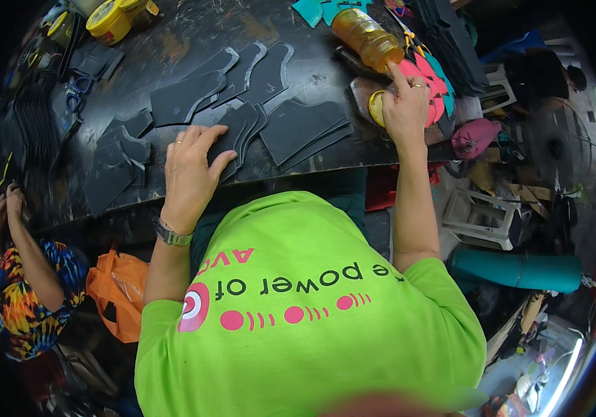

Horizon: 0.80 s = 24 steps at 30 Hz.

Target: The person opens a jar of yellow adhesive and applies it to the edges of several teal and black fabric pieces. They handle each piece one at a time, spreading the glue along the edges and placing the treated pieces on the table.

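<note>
Two hands at work among dark cut pieces on a black tabletop.

The left hand (190, 170) lies flat, fingers spread wide, pressing on a dark cut piece (232, 135) near the front edge of the tabletop (173, 42); it grips nothing, and a metal watch (173, 235) sits on its wrist. The right hand (406, 104) is loosely curled with its forefinger up against the amber bottle (367, 36), which lies tilted at the right end of the tabletop; whether it holds the small yellow lid (376, 108) just beside it I cannot tell. More dark pieces (305, 128) are spread between the hands. Pink and teal pieces (431, 83) lie right of the bottle, yellow tubs (110, 21) at the tabletop's far left corner. Another person in a patterned shirt (16, 299) stands off its left end.
</note>
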Tool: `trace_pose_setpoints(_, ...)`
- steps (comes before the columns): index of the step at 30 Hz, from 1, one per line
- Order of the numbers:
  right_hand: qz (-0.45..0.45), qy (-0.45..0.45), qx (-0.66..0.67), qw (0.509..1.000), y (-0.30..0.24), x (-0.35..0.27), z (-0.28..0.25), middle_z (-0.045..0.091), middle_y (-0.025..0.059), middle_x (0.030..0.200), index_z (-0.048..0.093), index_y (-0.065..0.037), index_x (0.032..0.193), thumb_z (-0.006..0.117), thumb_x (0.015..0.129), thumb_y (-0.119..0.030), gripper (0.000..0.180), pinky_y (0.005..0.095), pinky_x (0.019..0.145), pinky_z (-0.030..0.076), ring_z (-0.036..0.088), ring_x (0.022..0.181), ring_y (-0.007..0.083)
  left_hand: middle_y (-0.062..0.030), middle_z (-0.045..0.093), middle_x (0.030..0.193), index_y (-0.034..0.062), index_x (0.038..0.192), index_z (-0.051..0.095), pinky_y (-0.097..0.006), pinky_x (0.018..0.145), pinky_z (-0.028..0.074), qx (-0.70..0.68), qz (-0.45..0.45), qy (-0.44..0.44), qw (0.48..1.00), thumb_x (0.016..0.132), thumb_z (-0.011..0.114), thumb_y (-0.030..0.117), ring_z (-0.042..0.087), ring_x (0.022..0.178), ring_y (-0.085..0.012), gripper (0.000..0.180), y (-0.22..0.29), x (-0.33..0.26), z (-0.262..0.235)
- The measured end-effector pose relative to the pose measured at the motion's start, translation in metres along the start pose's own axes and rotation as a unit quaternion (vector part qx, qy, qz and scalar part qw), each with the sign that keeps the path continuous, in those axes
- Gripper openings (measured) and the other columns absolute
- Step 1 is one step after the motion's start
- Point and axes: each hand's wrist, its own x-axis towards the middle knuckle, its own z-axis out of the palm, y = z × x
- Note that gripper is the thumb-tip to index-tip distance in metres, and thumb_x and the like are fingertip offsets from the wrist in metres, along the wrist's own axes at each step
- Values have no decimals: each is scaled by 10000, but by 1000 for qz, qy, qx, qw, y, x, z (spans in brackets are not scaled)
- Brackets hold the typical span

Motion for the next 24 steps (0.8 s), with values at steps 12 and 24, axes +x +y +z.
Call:
trace_pose_setpoints(12,13,-91,145,985,-54,-11,-54,606,115,975,766,-91,1072,615,854,-26,273,366,779,482,602,886,256,-130,596,1186,71,1325,627,-420,961,466,-35,1,39,999,733,865,194,573,1123,-322,649,-2,0,8)
trace_pose_setpoints(24,-117,-164,560,804,-140,-26,-30,540,84,1233,695,-82,1256,545,806,141,524,293,955,460,550,1136,192,-7,695,979,-38,1175,700,-217,752,523,-398,-94,-70,910,914,742,117,625,844,-55,307,0,22,-23)
